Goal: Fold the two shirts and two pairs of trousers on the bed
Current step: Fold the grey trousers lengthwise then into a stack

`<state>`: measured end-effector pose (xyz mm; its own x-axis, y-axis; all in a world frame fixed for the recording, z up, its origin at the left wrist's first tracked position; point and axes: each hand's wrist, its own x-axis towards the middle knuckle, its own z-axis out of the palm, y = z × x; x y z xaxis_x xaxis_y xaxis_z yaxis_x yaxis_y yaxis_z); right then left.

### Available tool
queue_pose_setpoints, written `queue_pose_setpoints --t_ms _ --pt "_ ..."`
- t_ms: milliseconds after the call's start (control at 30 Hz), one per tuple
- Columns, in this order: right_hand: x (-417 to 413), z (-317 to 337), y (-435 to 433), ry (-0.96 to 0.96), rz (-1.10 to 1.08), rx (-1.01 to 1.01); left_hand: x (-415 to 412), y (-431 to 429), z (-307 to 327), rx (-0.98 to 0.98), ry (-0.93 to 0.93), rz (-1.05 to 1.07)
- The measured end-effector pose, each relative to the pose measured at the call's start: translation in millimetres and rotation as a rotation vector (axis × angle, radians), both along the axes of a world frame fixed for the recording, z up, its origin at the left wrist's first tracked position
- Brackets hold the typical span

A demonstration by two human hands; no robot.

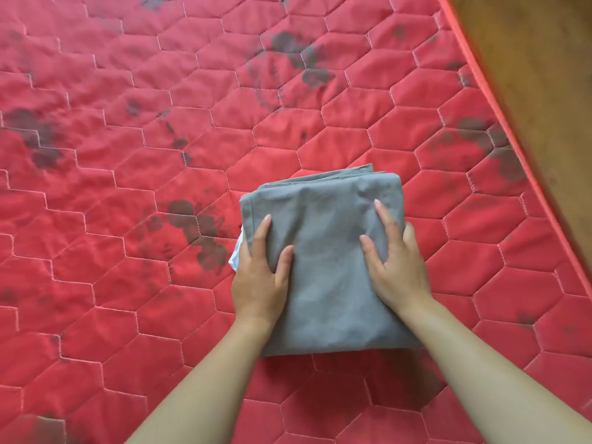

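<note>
So we've got a grey folded garment [326,261] sitting on the red quilted bed [128,155], toward the near right part of it, and it looks like soft woven cloth – light, floppy, several layers stacked up at the far edge, so we'd guess it slumps apart if lifted by one corner. Can't honestly tell if it's a shirt or trousers at this point. Our left hand [259,277] is on its left side, thumb lying on top and the fingers curled around the edge, so it's half closed on the cloth there; our right hand [395,261] lies mostly flat and spread on the right half, with the outer fingers dropping over the right edge – pressing more than pinching. The bundle sits right between and under both hands, most of its middle bare. A bit of white fabric [235,259] pokes out just beside the left hand, maybe another piece underneath, hard to say. Best way to move it, we reckon: both sides at once, palms under, keeping the layers squeezed together.
</note>
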<state>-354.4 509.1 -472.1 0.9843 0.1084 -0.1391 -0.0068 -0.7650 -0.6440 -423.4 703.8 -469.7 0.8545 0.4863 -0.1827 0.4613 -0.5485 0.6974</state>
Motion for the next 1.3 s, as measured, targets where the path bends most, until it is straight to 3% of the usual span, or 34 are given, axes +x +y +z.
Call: queue_pose_setpoints --t_ms 167,267,400,567,867,1300 --pt "11.7 -5.9 8.1 0.063 0.050 -0.143 5.8 -5.0 -4.5 0.160 0.188 -0.004" --pt "11.9 -0.8 9.2 -0.071 -0.053 -0.013 10.9 -4.1 -5.7 0.277 0.153 0.059" --pt "19.4 -6.2 14.7 -0.122 -0.074 0.073 25.7 3.3 -13.7 0.164 0.241 0.058" --pt "20.1 -29.7 18.1 0.049 -0.049 0.063 32.3 2.8 -27.9 0.077 0.338 0.052" --pt "16.7 -31.8 8.8 0.289 0.030 0.122 32.5 10.7 -27.9 -0.040 0.208 0.051" --pt "22.6 -26.2 5.7 0.454 0.011 0.182 30.2 22.1 -32.4 -0.181 0.256 0.004"
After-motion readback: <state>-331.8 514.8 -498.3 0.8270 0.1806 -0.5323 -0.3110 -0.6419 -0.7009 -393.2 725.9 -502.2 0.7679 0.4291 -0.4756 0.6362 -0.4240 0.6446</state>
